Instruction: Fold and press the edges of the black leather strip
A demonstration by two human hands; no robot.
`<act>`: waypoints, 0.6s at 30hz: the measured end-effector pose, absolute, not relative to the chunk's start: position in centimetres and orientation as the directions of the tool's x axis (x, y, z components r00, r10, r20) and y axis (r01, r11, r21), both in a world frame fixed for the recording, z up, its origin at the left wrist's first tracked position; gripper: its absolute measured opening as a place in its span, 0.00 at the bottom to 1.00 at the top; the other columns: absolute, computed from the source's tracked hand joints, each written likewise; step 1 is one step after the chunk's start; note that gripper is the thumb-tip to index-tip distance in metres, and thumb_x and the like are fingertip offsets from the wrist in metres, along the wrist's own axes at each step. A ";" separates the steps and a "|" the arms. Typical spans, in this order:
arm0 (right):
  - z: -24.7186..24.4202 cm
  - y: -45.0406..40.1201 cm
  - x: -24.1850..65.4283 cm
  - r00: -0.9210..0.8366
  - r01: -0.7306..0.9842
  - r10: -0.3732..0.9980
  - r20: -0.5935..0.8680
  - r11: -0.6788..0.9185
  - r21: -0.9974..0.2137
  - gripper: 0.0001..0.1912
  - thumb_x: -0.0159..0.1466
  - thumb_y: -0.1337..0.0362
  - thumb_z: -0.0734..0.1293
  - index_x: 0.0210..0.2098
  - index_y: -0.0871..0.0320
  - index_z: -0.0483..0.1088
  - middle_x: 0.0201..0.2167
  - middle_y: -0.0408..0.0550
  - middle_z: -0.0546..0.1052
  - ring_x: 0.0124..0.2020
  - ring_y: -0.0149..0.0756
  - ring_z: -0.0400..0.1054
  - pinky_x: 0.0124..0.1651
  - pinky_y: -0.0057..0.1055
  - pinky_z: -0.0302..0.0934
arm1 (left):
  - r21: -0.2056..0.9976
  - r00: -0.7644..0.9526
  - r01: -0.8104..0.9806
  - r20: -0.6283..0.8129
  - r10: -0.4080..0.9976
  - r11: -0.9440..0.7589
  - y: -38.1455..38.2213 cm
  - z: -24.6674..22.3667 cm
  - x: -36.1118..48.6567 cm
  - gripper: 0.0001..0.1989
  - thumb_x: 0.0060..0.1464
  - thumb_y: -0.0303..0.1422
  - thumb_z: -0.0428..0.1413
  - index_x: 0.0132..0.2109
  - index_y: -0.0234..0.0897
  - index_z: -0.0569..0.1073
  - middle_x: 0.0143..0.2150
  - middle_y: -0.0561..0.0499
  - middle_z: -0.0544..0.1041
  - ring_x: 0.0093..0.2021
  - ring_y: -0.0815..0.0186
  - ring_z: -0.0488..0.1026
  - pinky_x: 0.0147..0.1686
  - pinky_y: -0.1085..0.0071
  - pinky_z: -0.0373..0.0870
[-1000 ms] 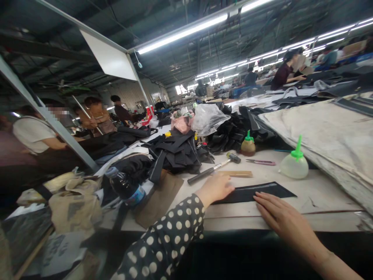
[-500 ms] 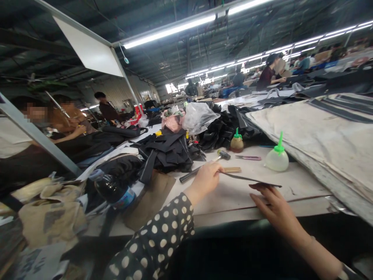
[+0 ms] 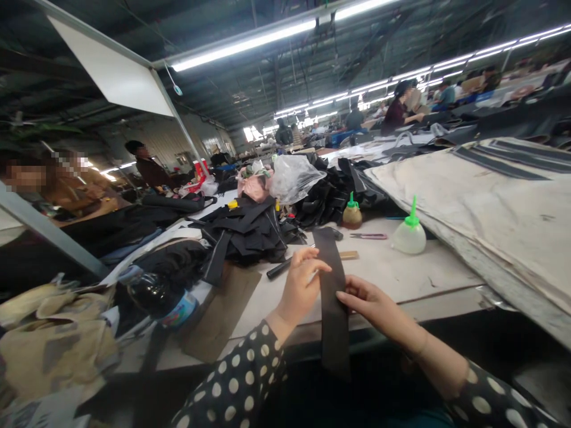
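Note:
A long black strip hangs upright between my hands, its lower end past the table's front edge. My right hand pinches the strip's right edge between thumb and fingers. My left hand is at its left side, fingers curled, with the index fingertip against the strip's face; whether it grips the edge is unclear. Behind the strip lie a hammer with a black grip and a wooden piece. Small purple-handled snips rest farther back.
Two glue bottles with green nozzles, one clear and one brown, stand at the back right. A heap of black pieces lies behind my left hand. A dark bottle leans at the left. A pale padded board slopes at the right.
The strip has turned from edge-on and sideways to upright, with its broad face showing. My right hand has moved left and closed on it. The view has shifted slightly.

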State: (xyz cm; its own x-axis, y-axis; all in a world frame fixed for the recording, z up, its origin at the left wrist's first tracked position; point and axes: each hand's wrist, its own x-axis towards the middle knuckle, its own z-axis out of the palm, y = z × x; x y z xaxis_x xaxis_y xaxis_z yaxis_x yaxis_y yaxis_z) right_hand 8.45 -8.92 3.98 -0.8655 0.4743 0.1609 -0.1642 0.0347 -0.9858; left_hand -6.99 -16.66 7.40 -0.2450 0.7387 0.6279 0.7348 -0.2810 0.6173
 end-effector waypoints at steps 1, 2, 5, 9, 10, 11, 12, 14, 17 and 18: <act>4.2 -9.0 8.0 -0.865 -0.186 0.473 0.169 0.012 -0.983 0.20 0.59 0.52 0.64 0.44 0.60 0.67 0.30 0.45 0.73 0.31 0.33 0.67 0.34 0.30 0.63 | 0.713 -0.336 0.652 0.575 0.746 -0.256 -16.6 7.7 -7.2 0.11 0.52 0.25 0.50 0.40 0.40 0.72 0.49 0.47 0.65 0.49 0.64 0.65 0.43 0.69 0.67; 4.3 -8.9 7.7 -0.857 -0.211 0.482 0.183 -0.004 -0.978 0.19 0.58 0.52 0.65 0.42 0.60 0.67 0.30 0.45 0.73 0.32 0.33 0.67 0.35 0.30 0.63 | 0.818 -0.424 0.531 0.484 0.765 -0.223 -16.6 8.0 -7.4 0.12 0.53 0.28 0.50 0.45 0.41 0.70 0.50 0.46 0.65 0.47 0.64 0.67 0.40 0.70 0.69; 4.6 -8.7 7.2 -0.830 -0.273 0.511 0.224 -0.023 -0.962 0.18 0.58 0.54 0.66 0.41 0.60 0.67 0.35 0.46 0.73 0.38 0.35 0.67 0.44 0.33 0.61 | 0.991 -0.439 0.116 0.116 0.891 -0.072 -16.8 8.7 -8.0 0.19 0.57 0.41 0.47 0.52 0.39 0.65 0.46 0.44 0.70 0.38 0.67 0.71 0.32 0.73 0.69; 4.6 -8.2 7.2 -0.833 -0.276 0.504 0.227 -0.023 -0.961 0.18 0.57 0.53 0.66 0.41 0.60 0.67 0.35 0.46 0.73 0.37 0.34 0.66 0.44 0.34 0.60 | 0.994 -0.264 0.104 -0.006 0.964 0.035 -16.9 8.5 -6.8 0.19 0.51 0.39 0.54 0.50 0.38 0.69 0.44 0.47 0.74 0.38 0.67 0.71 0.32 0.74 0.69; 4.4 -8.0 7.2 -0.830 -0.267 0.511 0.224 -0.011 -0.964 0.18 0.58 0.53 0.65 0.41 0.60 0.67 0.33 0.45 0.72 0.35 0.33 0.66 0.42 0.32 0.61 | 0.990 -0.264 0.137 -0.001 0.965 0.039 -16.7 8.4 -6.4 0.19 0.49 0.36 0.56 0.49 0.37 0.69 0.44 0.47 0.74 0.38 0.67 0.71 0.33 0.74 0.69; 4.1 -7.8 7.3 -0.823 -0.250 0.526 0.215 0.005 -0.968 0.19 0.58 0.52 0.64 0.41 0.60 0.67 0.31 0.44 0.71 0.32 0.31 0.65 0.38 0.30 0.61 | 0.987 -0.271 0.156 -0.001 0.963 0.045 -16.5 8.4 -6.2 0.20 0.47 0.35 0.57 0.49 0.36 0.69 0.44 0.47 0.75 0.37 0.66 0.72 0.33 0.73 0.69; 3.8 -7.6 7.4 -0.811 -0.222 0.550 0.197 0.021 -0.975 0.20 0.59 0.50 0.63 0.41 0.61 0.67 0.28 0.43 0.70 0.29 0.29 0.64 0.35 0.29 0.60 | 0.985 -0.283 0.162 -0.005 0.959 0.053 -16.3 8.7 -6.4 0.20 0.46 0.34 0.57 0.48 0.35 0.69 0.43 0.47 0.75 0.38 0.65 0.72 0.33 0.72 0.70; 3.3 -7.1 7.8 -0.782 -0.145 0.607 0.138 0.038 -0.989 0.22 0.60 0.48 0.60 0.41 0.61 0.67 0.26 0.42 0.68 0.24 0.27 0.61 0.29 0.26 0.59 | 0.984 -0.333 0.166 -0.009 0.943 0.068 -15.8 10.0 -8.1 0.21 0.44 0.36 0.58 0.47 0.34 0.70 0.43 0.46 0.76 0.39 0.61 0.73 0.34 0.69 0.71; 2.8 -6.7 8.3 -0.759 -0.079 0.645 0.086 0.040 -0.996 0.23 0.60 0.47 0.59 0.41 0.61 0.66 0.27 0.43 0.68 0.24 0.26 0.61 0.27 0.25 0.58 | 0.954 -0.605 0.274 0.072 0.793 0.123 -15.3 13.9 -14.5 0.27 0.41 0.38 0.59 0.51 0.37 0.67 0.48 0.48 0.74 0.45 0.58 0.72 0.40 0.64 0.71; 2.8 -6.7 8.4 -0.760 -0.076 0.644 0.087 0.046 -0.996 0.22 0.60 0.48 0.60 0.40 0.61 0.67 0.28 0.44 0.69 0.24 0.26 0.62 0.27 0.24 0.59 | 0.934 -0.728 0.323 0.144 0.670 0.151 -15.1 15.4 -17.2 0.31 0.40 0.38 0.60 0.54 0.39 0.64 0.51 0.51 0.73 0.47 0.58 0.71 0.44 0.62 0.70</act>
State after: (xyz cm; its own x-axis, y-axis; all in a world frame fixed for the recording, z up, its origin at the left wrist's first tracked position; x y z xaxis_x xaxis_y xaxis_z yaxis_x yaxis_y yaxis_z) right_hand 8.36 -6.74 2.77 -0.7601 0.6439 0.0872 -0.0757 0.0456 -0.9961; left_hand -17.21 -15.13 15.42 -0.7280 0.6704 0.1435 0.3228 0.1505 0.9344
